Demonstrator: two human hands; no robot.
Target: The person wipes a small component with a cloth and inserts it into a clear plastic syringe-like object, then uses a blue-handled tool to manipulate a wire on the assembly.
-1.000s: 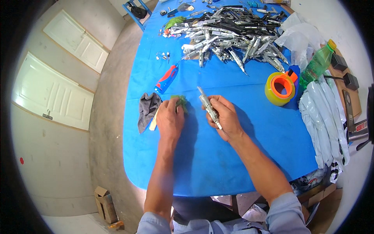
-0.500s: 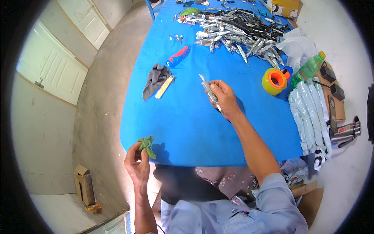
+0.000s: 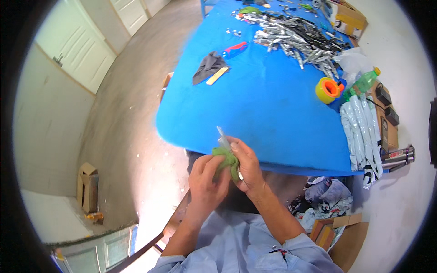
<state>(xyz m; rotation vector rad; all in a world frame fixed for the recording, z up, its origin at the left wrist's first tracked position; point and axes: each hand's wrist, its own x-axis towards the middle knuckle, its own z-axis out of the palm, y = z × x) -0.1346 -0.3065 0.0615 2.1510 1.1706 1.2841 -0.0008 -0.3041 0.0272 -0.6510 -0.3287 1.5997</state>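
Note:
My right hand [image 3: 248,161] is closed around a slim silver pen-shaped tool [image 3: 221,133], whose narrow tip points up and away from me. Its exact kind is not clear. A crumpled green cloth [image 3: 226,157] is pinched in my left hand [image 3: 207,179] and pressed against the tool's shaft, hiding its middle. Both hands meet just over the near edge of the blue-covered table [image 3: 255,113]. Farther up lies a large pile of similar silver and black tools [image 3: 305,38].
A dark grey cloth [image 3: 209,68], a yellowish strip [image 3: 217,76] and a red-and-blue handled object [image 3: 235,50] lie at the left. Along the right stand a yellow-orange tape roll [image 3: 328,90], a green bottle [image 3: 364,83] and pale plastic bags [image 3: 359,132]. Cardboard boxes [image 3: 350,20] sit beyond.
My right hand has brought the silver tool down and toward me. My left hand has moved right with the green cloth, which now wraps the tool. The view has shifted.

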